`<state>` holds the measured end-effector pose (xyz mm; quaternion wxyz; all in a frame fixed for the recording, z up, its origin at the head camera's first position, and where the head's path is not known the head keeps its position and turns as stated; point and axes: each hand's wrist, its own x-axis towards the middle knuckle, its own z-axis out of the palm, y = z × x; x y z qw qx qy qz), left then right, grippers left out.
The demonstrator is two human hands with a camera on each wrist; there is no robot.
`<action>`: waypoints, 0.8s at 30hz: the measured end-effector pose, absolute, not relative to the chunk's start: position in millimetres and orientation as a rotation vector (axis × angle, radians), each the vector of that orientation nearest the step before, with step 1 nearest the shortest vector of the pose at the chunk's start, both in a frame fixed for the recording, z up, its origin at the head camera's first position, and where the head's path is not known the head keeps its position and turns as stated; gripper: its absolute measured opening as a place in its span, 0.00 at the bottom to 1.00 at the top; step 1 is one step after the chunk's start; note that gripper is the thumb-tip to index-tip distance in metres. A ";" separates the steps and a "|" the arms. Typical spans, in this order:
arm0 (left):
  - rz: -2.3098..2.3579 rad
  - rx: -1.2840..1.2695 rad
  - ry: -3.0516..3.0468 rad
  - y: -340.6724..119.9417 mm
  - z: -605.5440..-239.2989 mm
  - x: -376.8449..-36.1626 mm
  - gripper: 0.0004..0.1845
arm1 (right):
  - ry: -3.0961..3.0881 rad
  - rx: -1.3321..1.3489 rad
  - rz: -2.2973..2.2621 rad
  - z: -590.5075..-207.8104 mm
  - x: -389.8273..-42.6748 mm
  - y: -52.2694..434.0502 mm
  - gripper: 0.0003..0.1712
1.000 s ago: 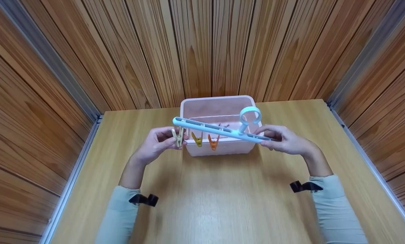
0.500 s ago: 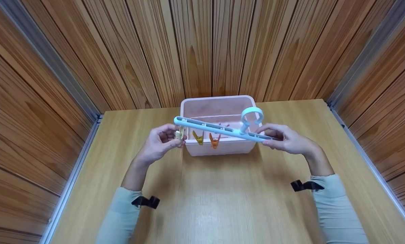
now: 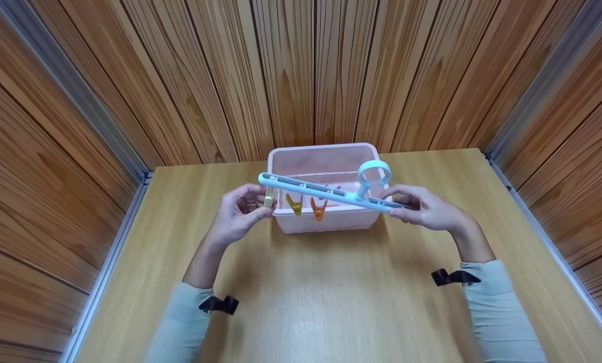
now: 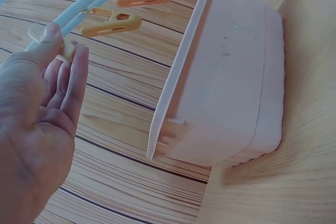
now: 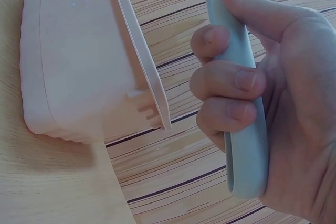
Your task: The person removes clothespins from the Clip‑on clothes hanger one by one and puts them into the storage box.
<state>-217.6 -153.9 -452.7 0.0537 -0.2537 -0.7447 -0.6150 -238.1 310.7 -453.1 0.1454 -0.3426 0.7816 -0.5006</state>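
A: What is being held by the right hand (image 3: 429,209)?

B: One end of the light blue hanger bar (image 3: 326,192) is being gripped, with the fingers (image 5: 228,80) curled round it and the thumb laid along its top. The bar is being kept in the air above the pink plastic bin (image 3: 326,214), slanting across its near side, with the ring hook (image 3: 374,174) standing up near the right hand.

A: And the left hand (image 3: 238,214)?

B: A pale cream clothespin (image 3: 268,200) at the bar's left end is being pinched between thumb and fingertips; in the left wrist view the thumb is being pressed on the peg while the other fingers are lying straight and close together.

A: What else is being carried by the bar?

B: A yellow clothespin (image 3: 294,204) and an orange clothespin (image 3: 319,209) are hanging side by side under it, just right of the cream one, in front of the bin's near wall.

A: Where is the bin being kept?

B: On the wooden table (image 3: 331,292), toward the far edge, by the wood-panelled wall (image 3: 301,70).
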 end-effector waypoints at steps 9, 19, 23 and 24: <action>-1.807 -0.629 -2.228 -147.5 -453.5 -215.4 0.19 | 2.263 -1.016 -1.450 -457.9 -239.5 308.1 0.17; -1.774 -0.653 -2.257 -149.8 -450.5 -214.9 0.20 | 2.307 -0.998 -1.451 -463.6 -239.4 307.7 0.17; -1.739 -0.629 -2.297 -149.2 -447.6 -212.1 0.21 | 2.314 -1.005 -1.460 -465.4 -239.5 309.3 0.17; -1.717 -0.623 -2.310 -149.0 -447.1 -211.6 0.21 | 2.316 -1.005 -1.462 -465.8 -239.6 309.7 0.17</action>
